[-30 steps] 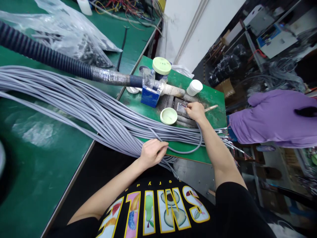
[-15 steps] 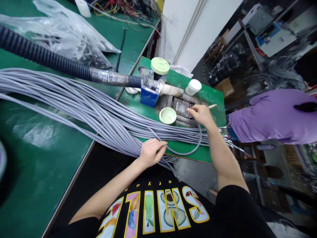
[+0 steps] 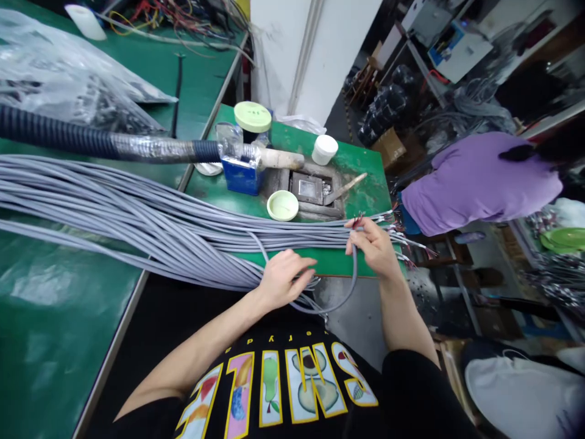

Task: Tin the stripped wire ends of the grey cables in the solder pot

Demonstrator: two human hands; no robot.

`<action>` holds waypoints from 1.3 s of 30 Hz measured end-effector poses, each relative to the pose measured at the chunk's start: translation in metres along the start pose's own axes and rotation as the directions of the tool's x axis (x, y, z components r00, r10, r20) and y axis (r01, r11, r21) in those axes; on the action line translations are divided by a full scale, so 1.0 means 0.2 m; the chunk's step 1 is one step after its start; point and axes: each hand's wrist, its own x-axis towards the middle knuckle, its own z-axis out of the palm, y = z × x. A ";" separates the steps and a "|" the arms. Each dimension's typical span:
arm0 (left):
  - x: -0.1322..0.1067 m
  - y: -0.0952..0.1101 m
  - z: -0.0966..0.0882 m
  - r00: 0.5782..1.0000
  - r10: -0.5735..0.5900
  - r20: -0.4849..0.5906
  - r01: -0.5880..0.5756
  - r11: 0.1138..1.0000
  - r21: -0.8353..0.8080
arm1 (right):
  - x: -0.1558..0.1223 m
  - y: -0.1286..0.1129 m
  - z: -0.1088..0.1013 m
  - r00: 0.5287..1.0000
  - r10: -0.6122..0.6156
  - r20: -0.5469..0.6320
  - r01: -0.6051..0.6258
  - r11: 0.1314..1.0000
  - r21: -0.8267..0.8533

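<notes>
My right hand point(image 3: 372, 244) pinches a grey cable point(image 3: 354, 268) near its end, where thin dark wires point(image 3: 358, 221) stick up above the fingertips. From there the cable loops down and back toward my left hand point(image 3: 286, 277). The left thumb and index finger are apart, and the cable passes under that hand. Both hands are at the front edge of a thick bundle of grey cables point(image 3: 150, 207). Behind it lies a small square metal pot point(image 3: 306, 188) with a shiny surface, and a flat scraper point(image 3: 350, 188) rests across its right side.
A corrugated hose point(image 3: 55, 131) ends in a pale nozzle point(image 3: 283, 160) by a blue box point(image 3: 242, 177). Around the pot stand a shallow pale-green dish point(image 3: 282, 206), a white jar point(image 3: 325, 150) and a green-lidded jar point(image 3: 252, 117). A person in purple point(image 3: 479, 183) is at the right.
My right hand has drawn the cable end away from the pot, back toward me over the bundle. The left thumb and index finger have spread apart. The view has shifted to the right.
</notes>
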 end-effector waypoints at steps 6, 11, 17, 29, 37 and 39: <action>-0.05 0.09 0.11 0.778 0.127 0.616 -0.014 0.983 -0.185 | -0.34 0.10 -0.06 0.896 0.070 -0.439 -0.016 0.992 0.125; -0.08 0.08 0.07 0.789 0.112 0.604 -0.019 0.987 -0.158 | -0.74 0.40 -0.18 0.803 0.491 -0.337 -0.550 0.828 -0.105; 0.04 -0.04 -0.06 0.962 -0.151 0.228 0.040 0.902 0.430 | -0.84 0.55 -0.13 0.746 0.664 -0.047 -0.579 0.612 -0.539; 0.11 -0.13 -0.05 0.957 -0.206 0.205 0.062 0.833 0.550 | -0.34 0.24 0.52 0.843 0.176 0.509 -0.518 0.526 0.675; 0.04 -0.08 -0.13 0.975 -0.056 0.214 -0.005 0.961 0.278 | -0.17 0.21 0.27 0.818 0.478 -0.321 0.151 0.360 0.921; 0.02 -0.08 -0.13 0.968 -0.041 0.246 -0.025 0.965 0.262 | -0.21 0.21 0.19 0.742 0.456 -0.491 0.289 0.443 0.849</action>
